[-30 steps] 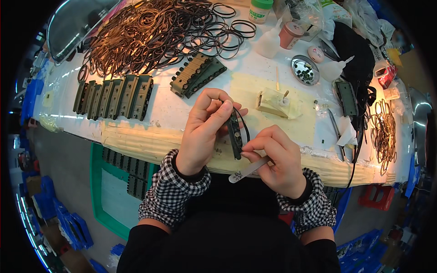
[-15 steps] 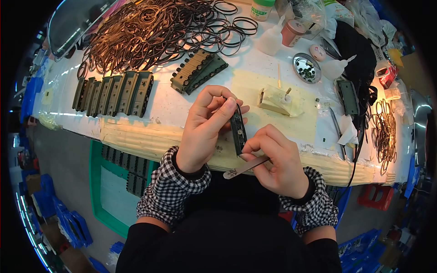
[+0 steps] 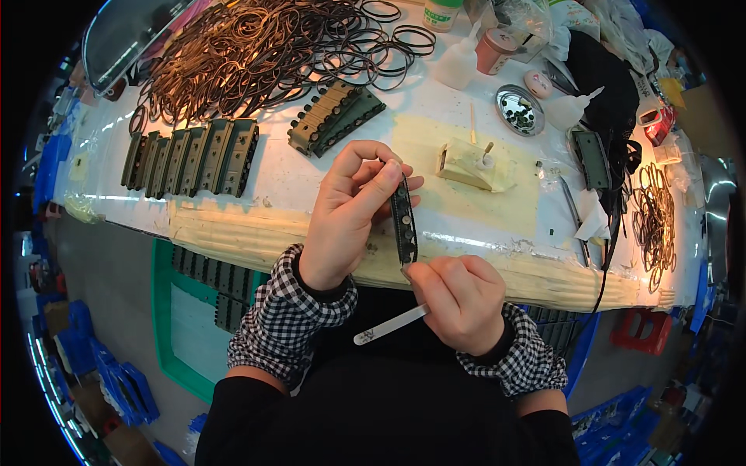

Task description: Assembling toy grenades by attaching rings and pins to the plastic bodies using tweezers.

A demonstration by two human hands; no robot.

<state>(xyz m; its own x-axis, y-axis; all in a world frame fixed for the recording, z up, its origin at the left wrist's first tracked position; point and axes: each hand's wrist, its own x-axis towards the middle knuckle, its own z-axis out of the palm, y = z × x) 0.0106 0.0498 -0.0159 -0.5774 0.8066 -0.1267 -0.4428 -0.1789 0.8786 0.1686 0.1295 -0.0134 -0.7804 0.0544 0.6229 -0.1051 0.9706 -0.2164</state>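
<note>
— What do you see from the head camera?

— Two hands over the edge of a white table. The left hand holds a dark strip up on its end. The thumb and fingers are clamped on the top part of the strip, with the rest of it hanging down below them.

— And the other hand?

— The right hand is just under the strip's lower end. Its fingers are curled tight around a thin white tool — the flat end sticks out to the left, below the knuckles. The tool's tip meets the bottom of the strip, but I cannot tell how.

— What lies past the fingers?

— Far beyond them, a big heap of brown rings. To the left of the left hand, a row of green blocks. Just above the left fingertips, two more blocks. To the right of the strip sits a small pale box — and further off, a round metal dish.
</note>
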